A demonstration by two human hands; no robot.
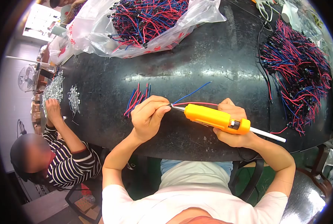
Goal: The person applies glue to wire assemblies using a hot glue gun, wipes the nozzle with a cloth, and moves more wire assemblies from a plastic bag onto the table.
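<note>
My right hand [233, 138] is wrapped round a yellow hot glue gun [211, 115], and a white glue stick [269, 134] sticks out of its back end. The gun's metal nozzle [178, 108] points left and meets the tip of what my left hand [149, 115] pinches. That is a small dark connector [170, 105] with a blue wire [192, 92] and a red wire [200, 103] running off to the right. My left fingers cover most of the connector. Just behind my left hand lies a small bunch of red and blue wires [136, 98] on the black table.
A plastic bag [95, 37] of wired connectors lies at the back. To the right is a large heap of red and blue wires [297, 71], with a black cord [265, 76] beside it. At left a co-worker's hand [53, 110] touches a pile of clear pieces [53, 89].
</note>
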